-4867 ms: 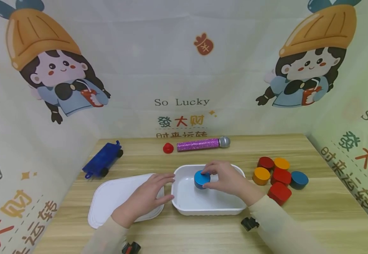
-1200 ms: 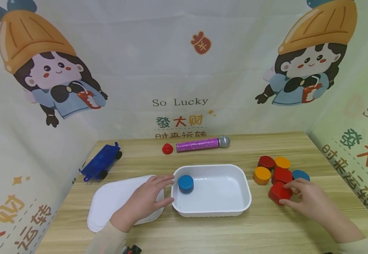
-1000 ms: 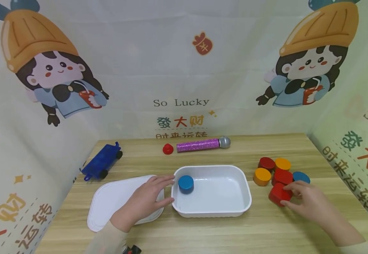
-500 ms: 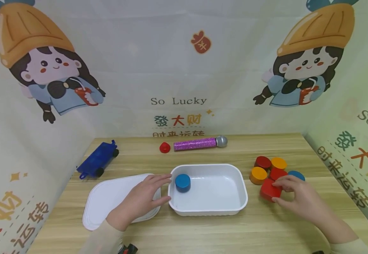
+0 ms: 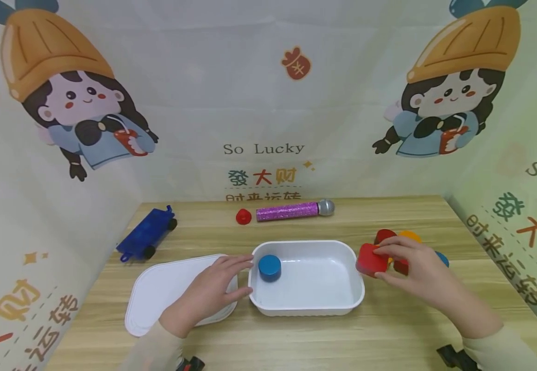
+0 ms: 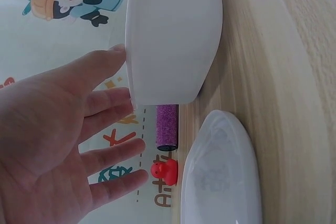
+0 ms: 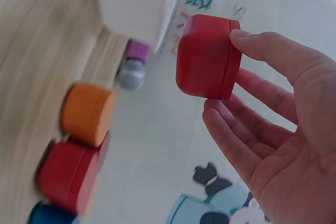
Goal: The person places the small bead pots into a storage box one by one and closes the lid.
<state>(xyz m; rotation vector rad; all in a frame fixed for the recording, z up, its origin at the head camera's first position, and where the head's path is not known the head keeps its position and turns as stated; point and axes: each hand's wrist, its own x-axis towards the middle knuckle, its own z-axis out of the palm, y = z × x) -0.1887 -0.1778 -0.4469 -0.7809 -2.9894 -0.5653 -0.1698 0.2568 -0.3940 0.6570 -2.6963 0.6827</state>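
This is a small screened-off table corner: cloth printed with cartoon figures and lettering encloses a wood-grain table holding a red toy duck and blue toy wagon. The wider room cannot be told.

Lid: partly covered by left hand, head view; cut off below, left wrist view.
Tray: cut off above, both wrist views.
Blue block, on counter: mostly hidden behind right hand, head view; cut off, blurred, right wrist view.
Microphone: silver end hidden behind tray, left wrist view; handle mostly hidden, right wrist view.
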